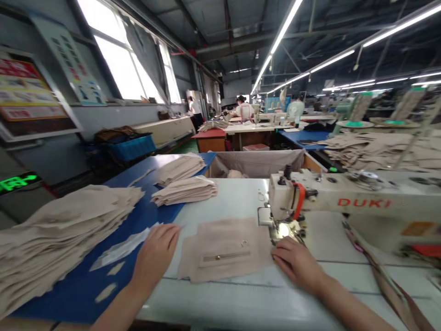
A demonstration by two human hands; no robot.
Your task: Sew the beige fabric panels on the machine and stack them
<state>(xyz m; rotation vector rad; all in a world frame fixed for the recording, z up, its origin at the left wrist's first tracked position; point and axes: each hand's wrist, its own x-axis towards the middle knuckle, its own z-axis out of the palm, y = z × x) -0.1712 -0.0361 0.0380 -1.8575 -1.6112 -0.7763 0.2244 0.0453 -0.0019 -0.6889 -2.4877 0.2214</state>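
Observation:
A beige fabric piece (223, 234) lies flat on the pale sewing table, with a narrow zipper-like strip (226, 256) bearing a small metal part across it. My left hand (156, 250) is to its left, fingers stretched out and holding nothing visible, beside a thin white sheet (122, 248). At the fabric's right edge is my right hand (298, 262), its fingers curled together; what they hold, if anything, is hidden. Just behind that hand stands the sewing machine (287, 202), its lamp lit near the needle.
A large beige fabric stack (65, 225) covers the left of the blue table (82, 294). Two smaller folded stacks (184, 189) lie farther back. Behind the table is a cloth-lined bin (258, 161). Scissors (354, 236) and fabric strips lie under the machine arm. People work in the background.

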